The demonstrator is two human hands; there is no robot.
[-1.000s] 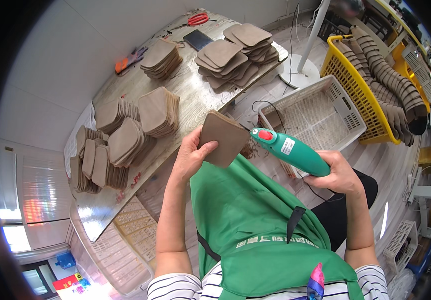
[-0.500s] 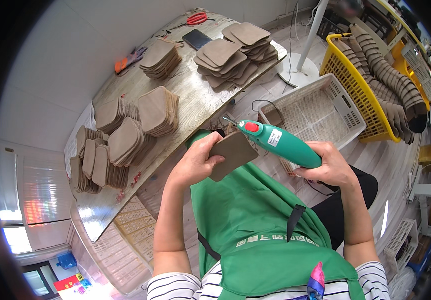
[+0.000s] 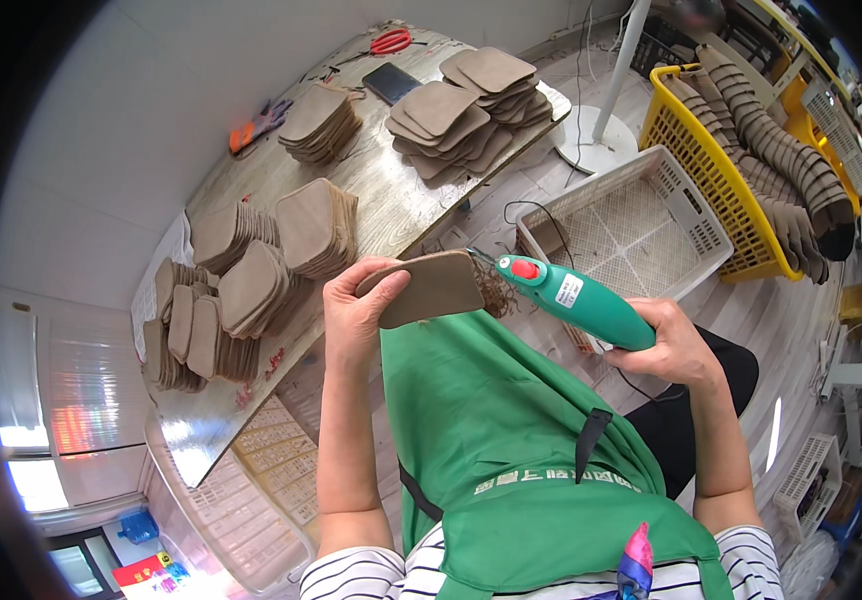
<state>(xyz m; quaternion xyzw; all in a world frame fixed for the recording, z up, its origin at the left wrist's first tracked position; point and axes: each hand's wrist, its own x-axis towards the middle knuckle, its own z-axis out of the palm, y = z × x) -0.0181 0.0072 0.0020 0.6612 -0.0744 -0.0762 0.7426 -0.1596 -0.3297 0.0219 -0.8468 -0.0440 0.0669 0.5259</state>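
Observation:
My left hand pinches a flat brown panel with rounded corners by its left end, thumb on top. My right hand is wrapped round the rear of a green electric hand tool with a red button and a narrow metal tip. That tip sits at the panel's upper right corner; whether it touches I cannot tell. Loose brown threads hang along the panel's right edge. Left of my hands, similar panels stand in several stacks on the table.
Red-handled scissors, a dark phone and a glove lie on the table's far part. To the right are a white plastic crate and a yellow basket of brown pieces. A white pole stand rises behind them.
My left hand has shifted left, turning the panel so its long side lies nearly level. The tool has moved slightly right and down. Hanging threads now show beside the panel.

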